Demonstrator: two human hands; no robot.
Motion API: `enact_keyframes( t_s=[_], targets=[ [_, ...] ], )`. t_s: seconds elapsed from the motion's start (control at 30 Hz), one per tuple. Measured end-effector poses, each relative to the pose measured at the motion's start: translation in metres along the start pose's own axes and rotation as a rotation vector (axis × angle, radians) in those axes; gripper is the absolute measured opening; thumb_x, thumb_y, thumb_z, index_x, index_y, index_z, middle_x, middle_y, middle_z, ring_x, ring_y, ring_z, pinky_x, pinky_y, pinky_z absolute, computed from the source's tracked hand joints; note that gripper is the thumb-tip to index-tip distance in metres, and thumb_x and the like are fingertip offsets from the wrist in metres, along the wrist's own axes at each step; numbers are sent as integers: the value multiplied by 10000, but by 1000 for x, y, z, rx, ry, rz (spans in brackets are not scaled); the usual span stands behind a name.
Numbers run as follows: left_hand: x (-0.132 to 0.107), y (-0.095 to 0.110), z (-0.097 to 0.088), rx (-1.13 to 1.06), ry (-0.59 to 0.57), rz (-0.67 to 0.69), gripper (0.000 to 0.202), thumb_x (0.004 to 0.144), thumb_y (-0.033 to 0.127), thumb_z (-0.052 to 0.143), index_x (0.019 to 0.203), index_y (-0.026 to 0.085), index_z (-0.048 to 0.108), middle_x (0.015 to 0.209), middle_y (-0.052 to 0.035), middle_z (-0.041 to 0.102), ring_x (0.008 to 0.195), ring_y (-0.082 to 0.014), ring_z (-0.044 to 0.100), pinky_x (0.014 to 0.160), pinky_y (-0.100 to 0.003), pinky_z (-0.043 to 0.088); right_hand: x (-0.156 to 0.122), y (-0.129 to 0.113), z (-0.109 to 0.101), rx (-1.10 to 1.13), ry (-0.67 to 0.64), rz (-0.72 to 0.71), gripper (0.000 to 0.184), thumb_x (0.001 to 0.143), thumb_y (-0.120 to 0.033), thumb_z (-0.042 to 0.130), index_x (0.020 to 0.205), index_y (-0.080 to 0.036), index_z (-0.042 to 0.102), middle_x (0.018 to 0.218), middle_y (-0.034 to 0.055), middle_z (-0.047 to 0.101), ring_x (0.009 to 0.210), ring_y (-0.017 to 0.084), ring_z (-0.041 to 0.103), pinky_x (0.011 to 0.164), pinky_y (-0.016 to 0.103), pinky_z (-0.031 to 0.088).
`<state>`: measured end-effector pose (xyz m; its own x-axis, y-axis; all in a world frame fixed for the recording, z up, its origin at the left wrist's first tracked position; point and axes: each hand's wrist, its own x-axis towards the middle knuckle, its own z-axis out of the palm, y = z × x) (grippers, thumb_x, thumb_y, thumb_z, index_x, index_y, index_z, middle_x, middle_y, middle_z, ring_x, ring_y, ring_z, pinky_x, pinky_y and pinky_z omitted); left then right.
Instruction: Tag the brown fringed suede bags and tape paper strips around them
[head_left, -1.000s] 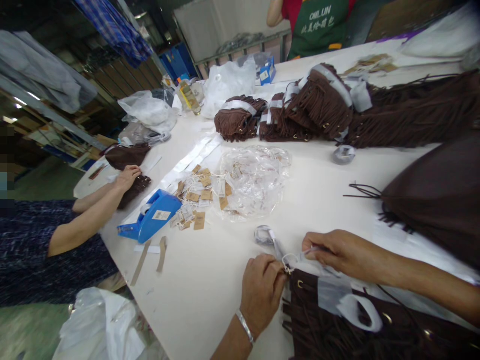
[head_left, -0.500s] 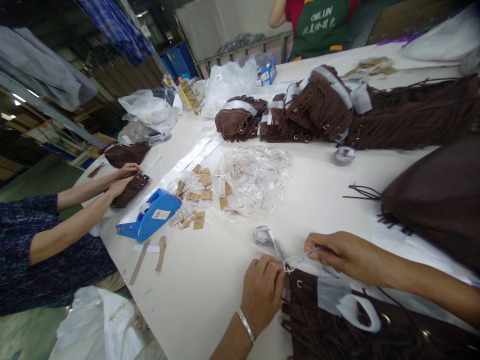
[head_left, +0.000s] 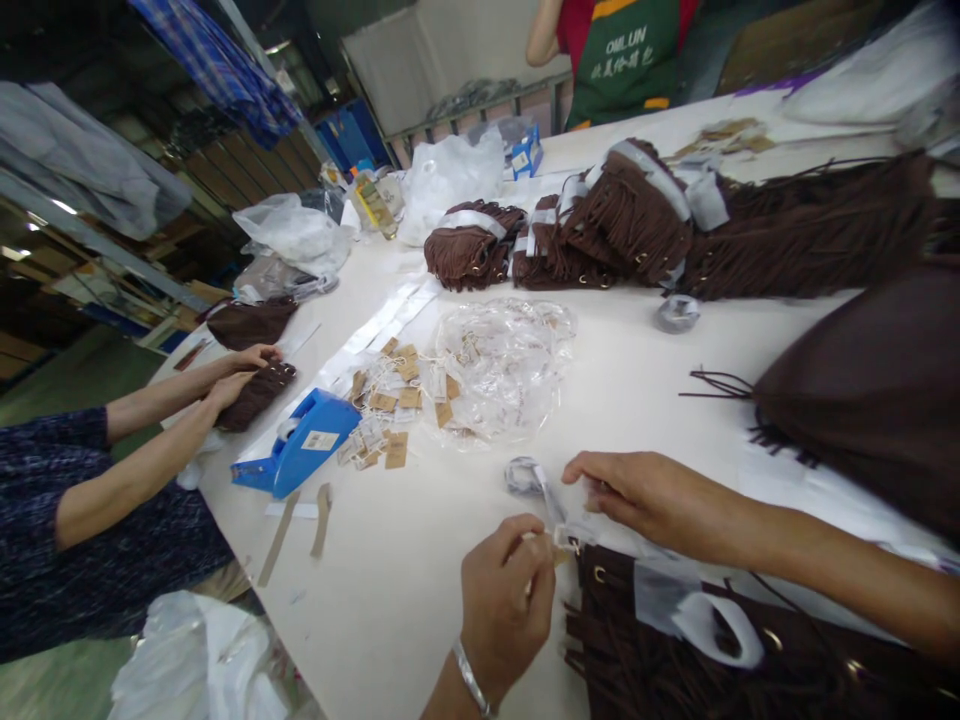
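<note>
My left hand (head_left: 508, 605), a silver bracelet on its wrist, is closed with curled fingers on a small tan hang tag (head_left: 561, 553). The tag lies by the corner of a dark brown fringed bag (head_left: 622, 620) with gold eyelets, where a pale string loop shows. My right hand (head_left: 641, 497) hovers just above that corner, fingers bent and slightly apart, a bit blurred; no held thing can be made out. A white paper band (head_left: 724, 628) and a translucent sheet (head_left: 664, 590) lie on the bag. Beyond my left hand sits a rolled clear strip (head_left: 527, 477).
A clear plastic bag (head_left: 506, 370) and several loose tags (head_left: 396, 448) lie mid-table, beside a blue tape dispenser (head_left: 300, 445). Fringed brown bags (head_left: 476, 250) line the back; a smooth brown bag (head_left: 862, 390) stands right. A co-worker's hands (head_left: 240, 375) handle another bag at left.
My right hand has moved left and loosened from the pale strip it pinched. My left hand has shifted slightly left and down, and a tan tag now shows at its fingertips.
</note>
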<state>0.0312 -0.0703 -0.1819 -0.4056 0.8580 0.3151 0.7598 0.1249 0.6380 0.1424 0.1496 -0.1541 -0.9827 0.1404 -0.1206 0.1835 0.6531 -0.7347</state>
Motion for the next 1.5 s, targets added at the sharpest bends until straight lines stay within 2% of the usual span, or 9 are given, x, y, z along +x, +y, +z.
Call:
enact_keyframes(
  t_s=[0.17,0.3,0.43,0.6,0.73,0.87,1.0,1.17,1.5],
  targets=[
    [5,1,2,-356,28,-318,115,865,114,556,835,193,633,947,-37,665,741,-118,603,651,-227,467,11,-11,0,21,-11,-53,147,901,-190,496,1002,-235,593,811,-4,663,743,161,612,665,235,398],
    [6,-5,5,-419,13,-499,105,875,167,556,835,190,650,841,-11,677,602,-91,528,581,-214,425,18,-10,1,43,-16,-177,195,935,-190,450,967,-220,640,915,24,680,833,163,619,734,243,411],
    [7,-6,3,-287,-25,-469,116,904,206,538,899,204,654,809,-6,670,643,-109,541,611,-219,416,27,-7,8,108,-36,-215,222,932,-200,461,989,-226,674,941,28,686,861,166,626,764,251,424],
    [7,-6,3,-265,-62,-471,139,943,252,484,909,207,612,827,-11,656,614,-102,540,585,-218,403,34,-6,20,396,-192,-30,238,924,-202,424,978,-211,655,616,-43,570,530,109,565,578,211,415],
    [10,-8,8,-408,-71,-572,143,937,317,519,893,205,595,657,41,579,477,-75,457,491,-204,359,34,-2,28,523,-172,38,164,894,-218,466,988,-195,599,623,-46,564,510,110,547,536,208,409],
    [11,-9,14,-607,-80,-671,147,917,344,559,905,198,577,517,86,483,424,-70,409,448,-189,327,32,1,29,449,-141,83,159,830,-171,496,977,-193,551,669,-42,577,509,105,516,511,206,368],
    [11,-10,18,-675,-40,-724,179,909,367,585,898,188,579,486,90,469,436,-66,403,468,-182,328,33,-1,24,333,-152,63,123,794,-148,514,899,-190,561,633,-51,552,522,93,471,519,198,313],
    [9,-10,19,-719,-3,-681,218,911,395,601,896,177,601,519,74,485,481,-71,438,496,-188,344,32,4,18,316,-246,1,171,775,-126,502,873,-187,628,624,-55,528,544,87,463,524,185,304],
    [15,-11,18,-831,-101,-649,285,923,461,567,882,180,552,550,46,567,478,-84,473,507,-196,388,34,16,21,384,-240,-116,292,751,-81,457,926,-181,668,803,-10,612,650,104,544,601,195,412]
  ],
)
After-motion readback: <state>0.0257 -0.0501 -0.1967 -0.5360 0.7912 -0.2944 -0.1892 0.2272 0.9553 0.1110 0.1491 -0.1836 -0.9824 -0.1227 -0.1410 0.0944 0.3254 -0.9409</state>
